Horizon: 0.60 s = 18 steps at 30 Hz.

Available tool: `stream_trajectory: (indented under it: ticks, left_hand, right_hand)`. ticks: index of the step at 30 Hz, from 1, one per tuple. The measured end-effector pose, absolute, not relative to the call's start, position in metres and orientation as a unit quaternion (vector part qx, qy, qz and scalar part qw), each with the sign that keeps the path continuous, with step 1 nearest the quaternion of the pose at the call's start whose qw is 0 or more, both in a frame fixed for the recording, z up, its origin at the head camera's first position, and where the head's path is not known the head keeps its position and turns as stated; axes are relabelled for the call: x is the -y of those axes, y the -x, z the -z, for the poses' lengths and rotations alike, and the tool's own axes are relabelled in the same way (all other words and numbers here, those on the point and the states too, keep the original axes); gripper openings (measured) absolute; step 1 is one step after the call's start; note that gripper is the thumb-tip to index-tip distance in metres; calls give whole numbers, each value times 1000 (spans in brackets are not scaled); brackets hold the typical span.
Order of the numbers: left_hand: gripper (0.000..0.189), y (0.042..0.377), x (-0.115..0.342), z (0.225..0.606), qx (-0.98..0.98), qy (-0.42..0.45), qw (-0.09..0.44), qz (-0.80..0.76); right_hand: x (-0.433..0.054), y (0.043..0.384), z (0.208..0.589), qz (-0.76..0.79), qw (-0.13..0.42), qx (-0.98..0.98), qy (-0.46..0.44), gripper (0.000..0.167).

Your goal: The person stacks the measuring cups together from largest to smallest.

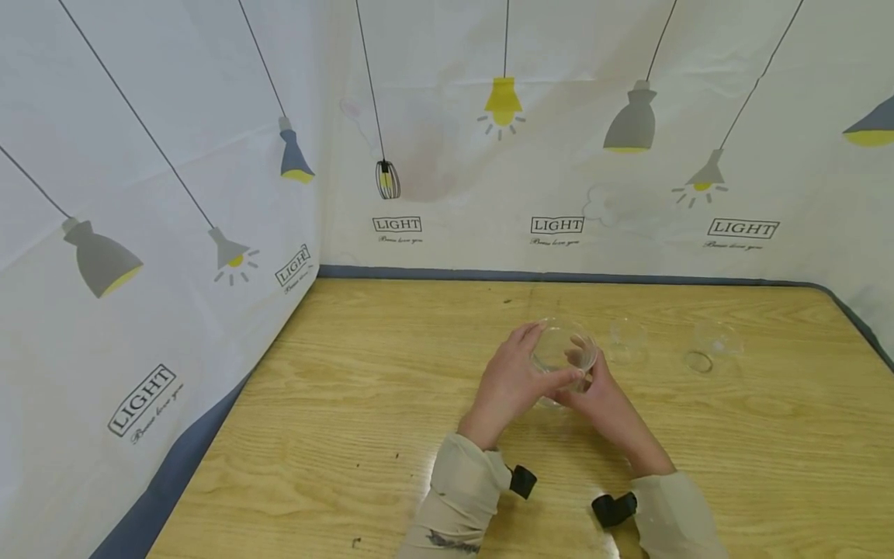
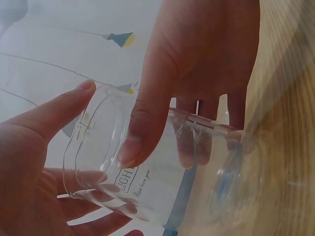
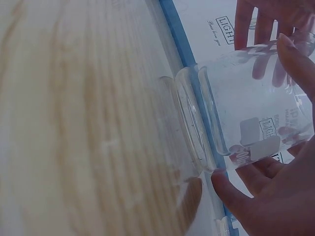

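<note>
A clear glass beaker (image 1: 559, 341) is held between both hands over the wooden table. My left hand (image 1: 508, 378) grips it from the left, near the rim. From the right and lower down, my right hand (image 1: 606, 400) holds the beaker's side. In the left wrist view, the beaker (image 2: 155, 172) shows a lipped rim and faint white markings, with a thumb lying across its wall. The right wrist view has the beaker's (image 3: 246, 83) thick rounded base facing left, and white label patches on its wall. Nothing can be seen inside it.
To the right of the hands, a small clear glass vessel (image 1: 627, 344) stands on the wooden table (image 1: 335, 435). Another clear glass vessel (image 1: 715, 341) is farther right; its exact shape is hard to tell. A white lamp-printed cloth (image 1: 447, 155) encloses the table's back and sides.
</note>
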State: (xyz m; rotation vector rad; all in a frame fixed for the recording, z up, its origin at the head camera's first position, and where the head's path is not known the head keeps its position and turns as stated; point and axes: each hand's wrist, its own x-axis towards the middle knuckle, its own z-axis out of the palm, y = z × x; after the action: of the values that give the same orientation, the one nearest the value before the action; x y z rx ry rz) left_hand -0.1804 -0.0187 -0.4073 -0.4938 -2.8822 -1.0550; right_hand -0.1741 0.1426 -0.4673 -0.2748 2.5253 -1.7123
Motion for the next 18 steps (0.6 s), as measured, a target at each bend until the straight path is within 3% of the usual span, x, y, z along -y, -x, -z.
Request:
stream_trajectory:
  ticks: [18]
  left_hand:
    - [87, 182, 23, 410, 943, 185, 40, 273]
  right_hand:
    - [-143, 174, 466, 565, 38, -819, 92, 90]
